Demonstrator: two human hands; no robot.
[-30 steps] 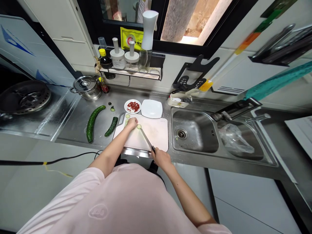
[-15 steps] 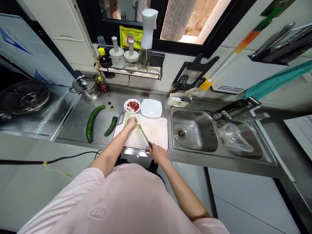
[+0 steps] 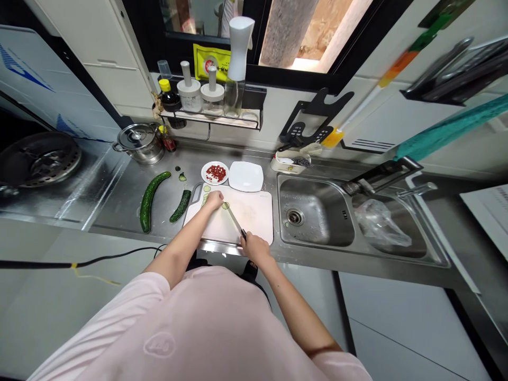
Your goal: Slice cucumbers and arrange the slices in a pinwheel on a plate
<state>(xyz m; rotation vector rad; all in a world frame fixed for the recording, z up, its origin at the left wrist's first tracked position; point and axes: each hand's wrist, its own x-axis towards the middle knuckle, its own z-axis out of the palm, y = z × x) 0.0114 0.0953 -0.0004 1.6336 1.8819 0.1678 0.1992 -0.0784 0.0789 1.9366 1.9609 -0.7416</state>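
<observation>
On the cutting board (image 3: 254, 211), a cucumber slice (image 3: 225, 205) is flanked by the pressed-together fingers of the left hand (image 3: 214, 200); a kitchen knife (image 3: 235, 222) is gripped by the right hand (image 3: 254, 248), blade angled toward the slice

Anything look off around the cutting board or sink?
Two small things. A cucumber slice sits on the bare steel counter, off the white cutting board, and a crumpled plastic bag lies in the right sink bowl, where it looks stray. Nothing looks spilled or damaged.
</observation>
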